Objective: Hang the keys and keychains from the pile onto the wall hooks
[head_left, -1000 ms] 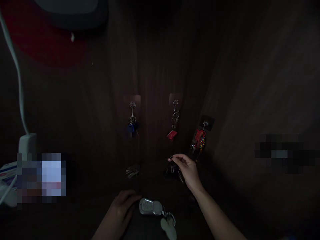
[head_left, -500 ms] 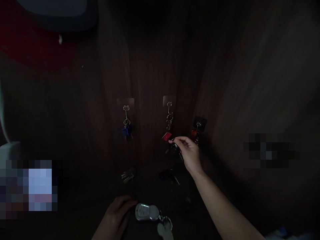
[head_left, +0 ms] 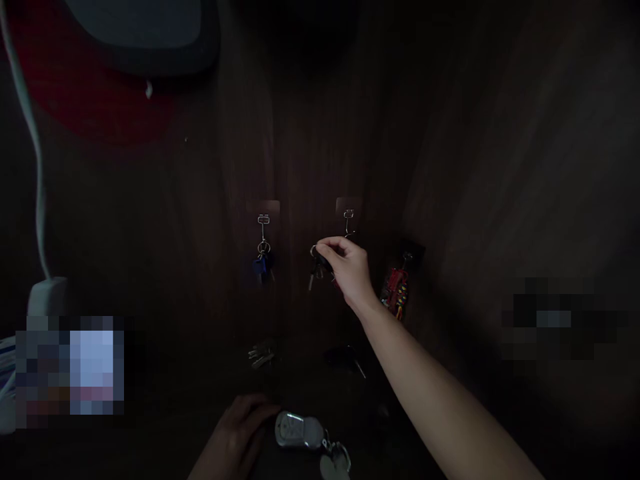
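My right hand (head_left: 345, 267) pinches the ring of a small bunch of keys (head_left: 316, 273), which dangles below the fingertips. It is just below and in front of the middle metal hook (head_left: 349, 215), mostly hiding the red-tagged keys there. My left hand (head_left: 237, 430) lies low on the dark surface, index finger stretched out. That fingertip is beside a silver remote fob (head_left: 300, 431) with a ring and a pale tag (head_left: 335, 465); whether they touch is unclear.
Blue-tagged keys (head_left: 262, 267) hang from the left hook (head_left: 263, 219). A red beaded bunch (head_left: 395, 290) hangs at right. Loose keys (head_left: 262, 354) and a dark key (head_left: 345, 357) lie below. A white cable (head_left: 35, 147) runs down at left.
My right hand has moved left and up with the bunch of keys, to in front of the middle hook's keys. The red beaded bunch shows more. My left hand keeps its place by the fob.
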`<state>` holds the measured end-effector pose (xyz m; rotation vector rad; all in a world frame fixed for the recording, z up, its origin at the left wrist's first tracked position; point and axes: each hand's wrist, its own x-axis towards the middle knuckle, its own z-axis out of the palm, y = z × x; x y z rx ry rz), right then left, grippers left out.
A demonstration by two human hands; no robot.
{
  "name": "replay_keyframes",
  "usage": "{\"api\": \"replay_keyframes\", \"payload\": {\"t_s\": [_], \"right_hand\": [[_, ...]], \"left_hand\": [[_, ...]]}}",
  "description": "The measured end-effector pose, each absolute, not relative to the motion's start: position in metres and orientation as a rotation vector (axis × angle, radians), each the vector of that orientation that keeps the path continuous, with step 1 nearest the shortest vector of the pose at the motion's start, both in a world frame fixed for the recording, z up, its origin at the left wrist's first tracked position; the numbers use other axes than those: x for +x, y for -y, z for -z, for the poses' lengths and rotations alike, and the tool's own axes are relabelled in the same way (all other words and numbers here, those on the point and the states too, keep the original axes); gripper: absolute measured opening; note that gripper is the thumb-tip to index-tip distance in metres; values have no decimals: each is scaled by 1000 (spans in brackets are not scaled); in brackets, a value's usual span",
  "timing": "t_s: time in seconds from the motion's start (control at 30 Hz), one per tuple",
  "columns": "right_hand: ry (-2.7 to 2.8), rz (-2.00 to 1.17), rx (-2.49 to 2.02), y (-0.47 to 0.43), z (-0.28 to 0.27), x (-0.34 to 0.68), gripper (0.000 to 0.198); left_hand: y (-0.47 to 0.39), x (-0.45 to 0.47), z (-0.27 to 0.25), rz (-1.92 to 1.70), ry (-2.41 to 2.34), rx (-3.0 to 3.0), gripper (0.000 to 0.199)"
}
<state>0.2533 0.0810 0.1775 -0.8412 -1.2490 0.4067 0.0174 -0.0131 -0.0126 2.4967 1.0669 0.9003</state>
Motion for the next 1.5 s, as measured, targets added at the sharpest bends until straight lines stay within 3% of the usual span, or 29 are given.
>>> {"api": "replay_keyframes", "payload": {"t_s": [0.3,0.5,0.87,1.5], "right_hand": [[1308,-767,-790,-98,-207,187,12],[1350,-684,-925,-108,-203,179,11],[1337,-916,-829,-97,-167,201,15],[1416,-935,-1281,-36,-51,324,22]], "left_hand": [[17,18,6,-892,-1074,2469,41],[18,18,6,-856,-1100,2461,43],[12,15,14,-828,-1080,2490,40],[15,16,8,-844,-1118,2503,37]]}}
